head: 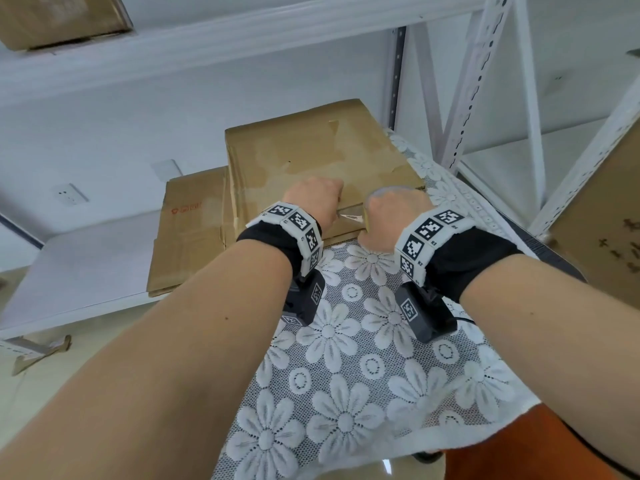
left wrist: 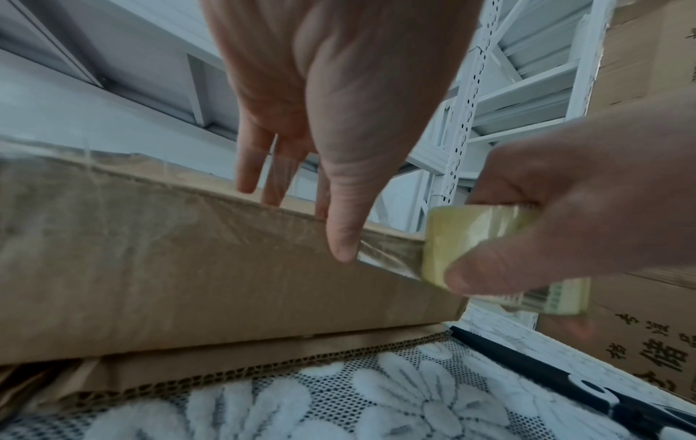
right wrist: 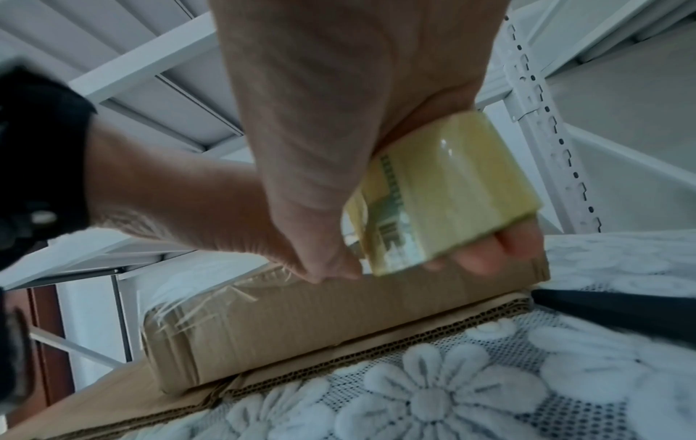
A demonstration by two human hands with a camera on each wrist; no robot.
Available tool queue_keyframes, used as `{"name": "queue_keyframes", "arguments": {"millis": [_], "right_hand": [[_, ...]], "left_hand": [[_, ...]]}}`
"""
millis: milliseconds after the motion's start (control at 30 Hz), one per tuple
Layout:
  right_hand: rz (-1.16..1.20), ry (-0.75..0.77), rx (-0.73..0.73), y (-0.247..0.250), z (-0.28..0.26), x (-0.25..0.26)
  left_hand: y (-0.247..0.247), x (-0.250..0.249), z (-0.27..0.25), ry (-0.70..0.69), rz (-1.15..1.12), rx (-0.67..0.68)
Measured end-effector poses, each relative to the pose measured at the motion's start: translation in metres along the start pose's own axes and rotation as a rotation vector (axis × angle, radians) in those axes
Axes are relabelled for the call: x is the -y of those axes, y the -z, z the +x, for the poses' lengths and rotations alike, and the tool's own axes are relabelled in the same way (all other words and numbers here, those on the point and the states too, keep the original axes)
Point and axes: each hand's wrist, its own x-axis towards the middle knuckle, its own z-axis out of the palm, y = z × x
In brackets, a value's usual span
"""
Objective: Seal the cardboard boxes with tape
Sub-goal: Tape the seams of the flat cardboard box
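Two cardboard pieces are seen on the lace-covered table (head: 346, 393): one closed cardboard box (head: 311, 157), brown, creased and glossy with clear tape at its edges, resting on one flattened carton (head: 187, 233). One tape roll (right wrist: 448, 190), yellowish, is gripped by the curled right hand (head: 394, 213) at the box's near right edge. The pulled strip (left wrist: 388, 253) is apparently pressed to the box's side by the thumb of the left hand (left wrist: 339, 125), its fingers straight.

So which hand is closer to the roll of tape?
The right hand: it grips the tape roll itself. The left hand is beside it, thumb pressing the pulled-out tape strip onto the cardboard box.
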Motion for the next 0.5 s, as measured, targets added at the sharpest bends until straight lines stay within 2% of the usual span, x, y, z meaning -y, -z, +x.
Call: {"name": "queue_keyframes", "arguments": {"millis": [200, 267, 400, 500], "right_hand": [[0.053, 0.064, 0.256, 0.002, 0.003, -0.010], [0.018, 0.056, 0.213, 0.006, 0.001, -0.009], [-0.188, 0.016, -0.005, 0.003, -0.005, 0.002], [-0.184, -0.041, 0.011, -0.002, -0.007, 0.000]], "left_hand": [[0.000, -0.001, 0.002, 0.002, -0.014, 0.006], [0.000, 0.000, 0.002, 0.001, -0.024, 0.005], [0.002, 0.002, 0.001, -0.011, -0.059, 0.010], [0.000, 0.005, 0.000, -0.020, -0.067, 0.003]]}}
